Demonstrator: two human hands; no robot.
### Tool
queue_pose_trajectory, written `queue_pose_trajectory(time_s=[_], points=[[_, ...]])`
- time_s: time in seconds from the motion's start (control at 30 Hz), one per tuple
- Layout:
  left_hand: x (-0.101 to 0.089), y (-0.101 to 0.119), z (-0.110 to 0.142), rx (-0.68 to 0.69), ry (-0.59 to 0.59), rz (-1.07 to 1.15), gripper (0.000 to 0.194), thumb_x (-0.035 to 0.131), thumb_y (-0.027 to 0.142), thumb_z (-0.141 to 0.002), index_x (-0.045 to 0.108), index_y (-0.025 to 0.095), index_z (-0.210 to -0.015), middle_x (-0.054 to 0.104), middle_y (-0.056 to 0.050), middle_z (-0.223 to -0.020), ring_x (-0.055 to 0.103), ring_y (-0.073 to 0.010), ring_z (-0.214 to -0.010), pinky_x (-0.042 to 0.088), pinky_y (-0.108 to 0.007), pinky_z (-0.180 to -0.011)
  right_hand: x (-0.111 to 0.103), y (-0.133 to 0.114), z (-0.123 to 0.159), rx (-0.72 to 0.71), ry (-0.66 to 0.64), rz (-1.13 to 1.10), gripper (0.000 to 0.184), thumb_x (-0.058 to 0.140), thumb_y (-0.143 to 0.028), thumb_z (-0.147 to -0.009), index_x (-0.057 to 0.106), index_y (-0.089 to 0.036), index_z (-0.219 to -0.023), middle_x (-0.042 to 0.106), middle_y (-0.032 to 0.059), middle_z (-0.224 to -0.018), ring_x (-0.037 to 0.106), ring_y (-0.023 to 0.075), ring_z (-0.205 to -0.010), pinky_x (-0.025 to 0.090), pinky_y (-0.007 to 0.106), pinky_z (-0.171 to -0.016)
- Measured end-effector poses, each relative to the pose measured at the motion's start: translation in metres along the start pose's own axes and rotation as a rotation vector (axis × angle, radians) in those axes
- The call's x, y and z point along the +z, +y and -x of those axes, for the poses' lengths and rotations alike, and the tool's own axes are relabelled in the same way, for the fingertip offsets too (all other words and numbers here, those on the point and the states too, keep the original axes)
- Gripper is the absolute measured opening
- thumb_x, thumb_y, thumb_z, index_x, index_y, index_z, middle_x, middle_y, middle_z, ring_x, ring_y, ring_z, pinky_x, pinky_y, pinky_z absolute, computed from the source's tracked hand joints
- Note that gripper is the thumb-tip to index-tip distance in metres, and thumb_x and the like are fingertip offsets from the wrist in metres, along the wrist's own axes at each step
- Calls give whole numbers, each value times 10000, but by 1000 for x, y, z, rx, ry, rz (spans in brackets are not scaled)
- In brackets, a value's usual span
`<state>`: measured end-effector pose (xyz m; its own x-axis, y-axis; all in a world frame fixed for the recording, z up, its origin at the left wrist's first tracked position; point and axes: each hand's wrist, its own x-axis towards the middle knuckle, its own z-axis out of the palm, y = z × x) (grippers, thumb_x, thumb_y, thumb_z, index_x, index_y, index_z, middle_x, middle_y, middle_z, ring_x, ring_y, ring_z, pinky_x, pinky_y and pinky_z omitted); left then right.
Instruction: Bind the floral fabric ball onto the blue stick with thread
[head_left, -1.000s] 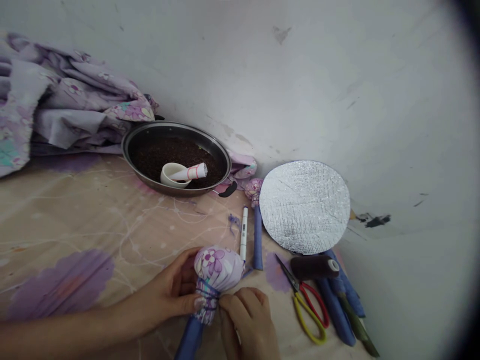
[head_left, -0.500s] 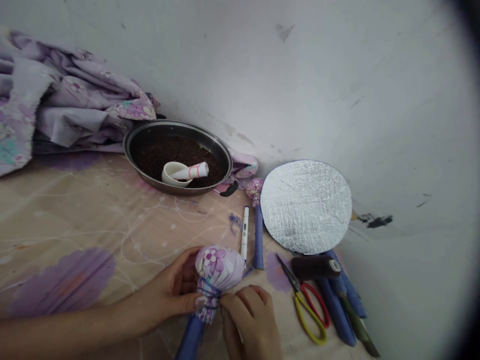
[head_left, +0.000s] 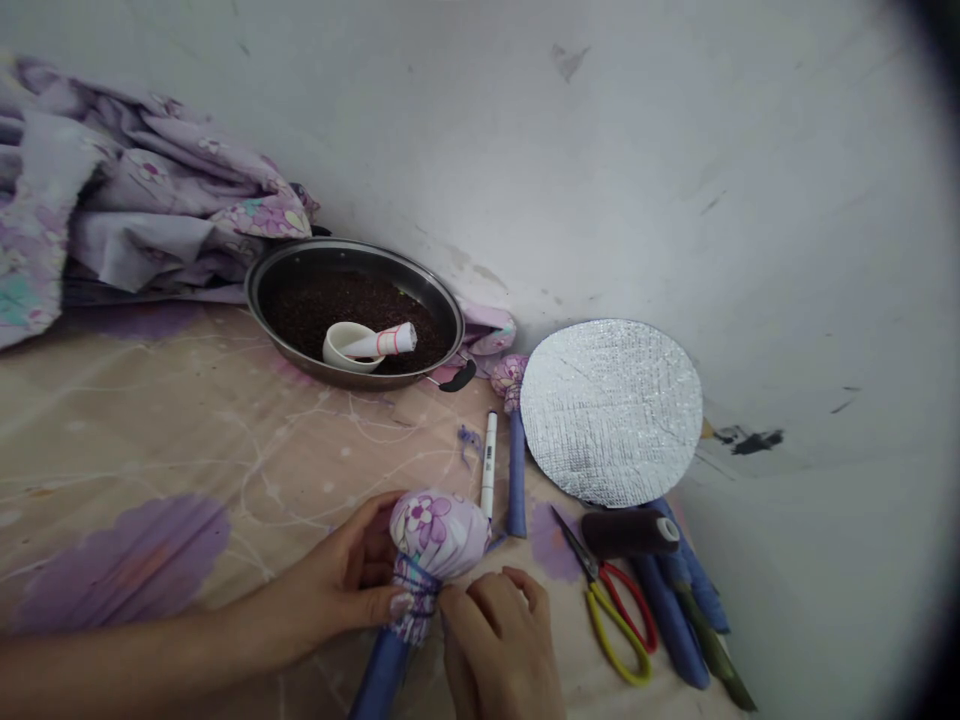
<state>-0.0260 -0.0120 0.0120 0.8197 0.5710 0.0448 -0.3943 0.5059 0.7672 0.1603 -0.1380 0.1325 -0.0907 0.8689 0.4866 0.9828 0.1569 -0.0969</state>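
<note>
A round stuffed head of lilac floral cloth on a blue stick (head_left: 439, 535) stands tilted at the lower middle, its neck wound with blue cord. My left hand (head_left: 365, 575) is closed around that neck from the left, thumb pressed on the gathered cloth. At the right side of the neck, my right hand (head_left: 501, 635) has its fingers pinched together against the cord. What sits between those fingertips is hidden. Just beyond lie a white marker (head_left: 489, 465) and a similar blue-handled cloth-headed stick (head_left: 517, 470).
A dark pan (head_left: 352, 385) of brown grains holds a white cup (head_left: 337, 350) with a rolled paper scoop. Rightward are a silver foil disc (head_left: 611, 415), a dark thread spool (head_left: 622, 534), scissors (head_left: 619, 635) and blue wrapped sticks (head_left: 679, 635). Crumpled floral cloth (head_left: 150, 220) lies against the wall.
Both hands stay at the wound neck of the stick with hardly any movement. The whole view has shifted very slightly.
</note>
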Motion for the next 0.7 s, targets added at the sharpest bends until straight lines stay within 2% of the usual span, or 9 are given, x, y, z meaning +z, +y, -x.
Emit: queue_pose_trajectory(time_s=[0.17, 0.43, 0.6, 0.7], points=[[0, -2, 0, 0, 10, 13, 894, 1087, 482, -959, 628, 457, -1726, 792, -57, -1734, 818, -359, -1475, 662, -448, -1200, 1, -3, 4, 40, -44, -28, 429, 616, 107, -935, 710, -289, -1073, 782, -31, -913, 782, 212, -812, 513, 403, -1051], [2, 1, 0, -8, 1, 39, 866, 1064, 474, -993, 625, 441, -1740, 795, -60, -1725, 806, -360, -1494, 651, -450, -1216, 12, 5, 4, 25, 40, -76, 408, 564, 83, -1077, 678, -299, -1168, 808, -44, -939, 815, 207, -850, 566, 389, -1035], [5, 4, -1, -4, 4, 57, 894, 1071, 489, -991, 610, 376, -1749, 777, -118, -1734, 813, -374, -1500, 654, -489, -1225, 12, 5, 2, 8, 51, -119, 431, 588, 119, -1029, 705, -270, -1171, 807, -7, -968, 819, 216, -879, 607, 352, -988], [5, 5, -1, -16, 12, 58, 894, 1090, 498, -963, 631, 390, -1722, 784, -114, -1733, 814, -379, -1494, 657, -497, -1235, 10, 5, 1, 19, 53, -129, 413, 600, 113, -1038, 717, -262, -1167, 809, 2, -978, 810, 214, -882, 616, 347, -960]])
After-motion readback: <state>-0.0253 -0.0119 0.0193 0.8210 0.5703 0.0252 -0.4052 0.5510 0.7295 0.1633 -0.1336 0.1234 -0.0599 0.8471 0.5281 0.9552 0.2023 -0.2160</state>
